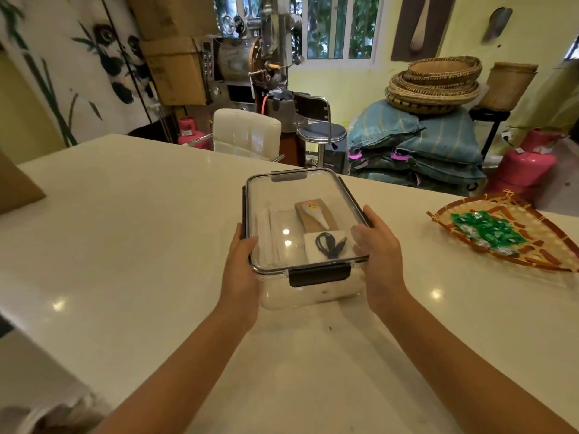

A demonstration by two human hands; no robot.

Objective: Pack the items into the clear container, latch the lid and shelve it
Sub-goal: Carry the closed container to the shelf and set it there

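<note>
Forearms: two bare forearms reach in from the near edge over the glossy cream countertop (131,233), nothing lying between them and the box.
Left hand: the left hand (242,261) clasps the left side of the clear rectangular plastic container (313,292), thumb up on the lid's edge.
Right hand: the right hand (380,245) grips the right side the same way, thumb resting on the transparent lid (288,198).
Container: it sits mid-counter, or just above it; I cannot tell whether it touches the surface.
Lid: it is on, with the dark front latch (319,274) folded down; the side latches are partly hidden by the hands.
Inside: a brown card pack with a white pointed device (316,216), a white pad carrying a coiled black cable (330,244) nearer the front, and white wrapped pieces (266,233) along the left.
To the right: a fan-shaped woven bamboo tray (532,264) holding green wrapped sweets (482,230), well apart from the box.
To the left: a brown cardboard corner (17,189) at the counter's edge.
Beyond the counter: a white padded chair (247,131), a chrome stool with dark seat (322,131), stacked blue-green sacks (416,145) topped with round woven baskets (435,83), and a pink gas cylinder (526,164).
</note>
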